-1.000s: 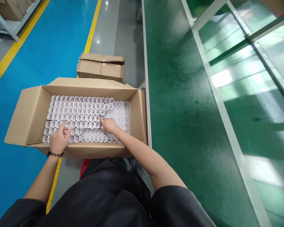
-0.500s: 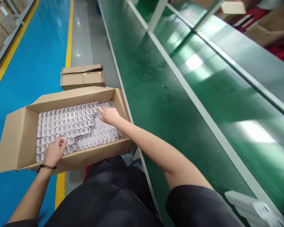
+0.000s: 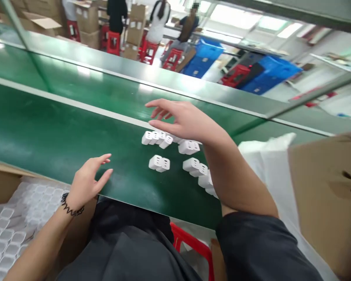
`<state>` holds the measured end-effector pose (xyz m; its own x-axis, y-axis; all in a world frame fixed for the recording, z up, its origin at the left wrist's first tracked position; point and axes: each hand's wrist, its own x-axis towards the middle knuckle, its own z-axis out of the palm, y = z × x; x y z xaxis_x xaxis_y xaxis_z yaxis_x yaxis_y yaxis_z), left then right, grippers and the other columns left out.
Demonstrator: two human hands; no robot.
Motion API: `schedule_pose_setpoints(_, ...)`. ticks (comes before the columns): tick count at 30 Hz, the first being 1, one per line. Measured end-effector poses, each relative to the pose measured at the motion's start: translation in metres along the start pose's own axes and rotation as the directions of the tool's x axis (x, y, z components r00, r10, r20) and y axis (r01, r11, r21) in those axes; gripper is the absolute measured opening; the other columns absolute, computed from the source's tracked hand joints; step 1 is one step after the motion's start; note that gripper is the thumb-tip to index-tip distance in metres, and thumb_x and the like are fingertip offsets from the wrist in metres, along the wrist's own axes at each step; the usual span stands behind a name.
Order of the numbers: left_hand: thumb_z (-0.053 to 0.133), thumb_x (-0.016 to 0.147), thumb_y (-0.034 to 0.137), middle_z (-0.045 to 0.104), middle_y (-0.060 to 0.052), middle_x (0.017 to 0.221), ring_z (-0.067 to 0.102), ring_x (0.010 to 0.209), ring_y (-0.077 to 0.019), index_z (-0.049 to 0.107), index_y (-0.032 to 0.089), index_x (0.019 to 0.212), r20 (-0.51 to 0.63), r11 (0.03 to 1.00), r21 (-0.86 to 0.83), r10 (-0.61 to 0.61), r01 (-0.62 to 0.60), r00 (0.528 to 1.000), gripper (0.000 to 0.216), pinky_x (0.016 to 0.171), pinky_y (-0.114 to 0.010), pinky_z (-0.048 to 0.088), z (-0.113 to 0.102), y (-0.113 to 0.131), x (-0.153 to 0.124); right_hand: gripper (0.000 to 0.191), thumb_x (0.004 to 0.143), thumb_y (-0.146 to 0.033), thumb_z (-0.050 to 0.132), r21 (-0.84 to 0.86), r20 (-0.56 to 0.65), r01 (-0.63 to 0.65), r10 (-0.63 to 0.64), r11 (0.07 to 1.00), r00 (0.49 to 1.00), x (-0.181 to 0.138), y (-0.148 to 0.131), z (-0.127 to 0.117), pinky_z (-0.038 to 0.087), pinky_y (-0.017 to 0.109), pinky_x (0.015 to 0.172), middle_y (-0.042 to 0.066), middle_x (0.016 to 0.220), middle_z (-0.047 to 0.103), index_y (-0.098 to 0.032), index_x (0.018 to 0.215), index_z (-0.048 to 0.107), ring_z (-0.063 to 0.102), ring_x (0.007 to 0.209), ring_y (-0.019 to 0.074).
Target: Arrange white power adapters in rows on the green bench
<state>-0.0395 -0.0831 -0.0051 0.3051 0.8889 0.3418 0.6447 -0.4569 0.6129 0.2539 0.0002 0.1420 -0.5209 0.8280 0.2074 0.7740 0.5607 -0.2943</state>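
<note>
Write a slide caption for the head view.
Right hand over white adapters on the green belt; left hand open beside them.

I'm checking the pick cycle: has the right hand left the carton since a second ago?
Yes. The right hand went from inside the carton to over the belt, above the white plugs.

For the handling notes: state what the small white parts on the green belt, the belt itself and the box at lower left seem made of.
White parts: likely moulded plastic, with smooth matt-white faces and crisp edges. Belt: probably PVC or rubber, green with a slight sheen that mirrors the lamps. Box: cardboard, with a dull brown, flat wall.
</note>
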Motion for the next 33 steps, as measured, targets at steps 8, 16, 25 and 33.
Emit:
schedule_pose_setpoints(8, 0.063, 0.088, 0.051, 0.052, -0.012, 0.143, 0.052, 0.129, -0.0277, 0.041, 0.021, 0.143, 0.485, 0.857, -0.004, 0.452, -0.515, 0.749, 0.066, 0.101, -0.042, 0.052, 0.097, 0.047, 0.101, 0.04, 0.091, -0.042, 0.053, 0.049, 0.125, -0.521, 0.512, 0.852, 0.85, -0.126, 0.068, 0.033, 0.055, 0.04, 0.085, 0.006, 0.111, 0.07, -0.023, 0.126, 0.06, 0.068, 0.095, 0.0225)
schedule_pose_setpoints(16, 0.053, 0.095, 0.052, 0.069, -0.01, 0.114, 0.067, 0.098, -0.0239, 0.056, 0.018, 0.131, 0.558, 0.687, 0.05, 0.583, -0.725, 0.591, 0.05, 0.08, -0.035, 0.055, 0.165, 0.069, 0.125, 0.051, 0.09, -0.028, 0.054, 0.018, -0.111, -0.445, 0.444, 0.896, 0.889, -0.118, 0.098, 0.103, 0.048, 0.049, 0.106, 0.012, 0.144, 0.051, -0.021, 0.14, 0.049, 0.048, 0.133, 0.0295)
schedule_pose_setpoints(25, 0.048, 0.094, 0.062, 0.07, -0.006, 0.113, 0.068, 0.095, -0.0202, 0.059, 0.024, 0.125, 0.29, 0.86, 0.272, 0.355, -0.432, 0.889, 0.05, 0.07, -0.028, 0.053, 0.095, -0.006, 0.157, 0.055, 0.095, -0.039, 0.055, -0.114, -0.165, -0.251, 0.231, 0.961, 0.959, -0.084, 0.118, 0.121, 0.03, 0.054, 0.119, 0.011, 0.155, 0.041, -0.019, 0.146, 0.046, 0.033, 0.145, 0.0314)
schedule_pose_setpoints(33, 0.049, 0.092, 0.061, 0.07, -0.009, 0.116, 0.066, 0.1, -0.0243, 0.058, 0.021, 0.126, 0.426, 0.857, 0.19, 0.367, -0.479, 0.827, 0.053, 0.082, -0.036, 0.054, 0.111, -0.019, 0.184, 0.057, 0.098, -0.034, 0.051, -0.146, -0.008, -0.105, 0.104, 0.984, 0.994, -0.064, 0.119, 0.136, 0.019, 0.059, 0.122, 0.007, 0.16, 0.035, -0.023, 0.153, 0.036, 0.028, 0.15, 0.0284)
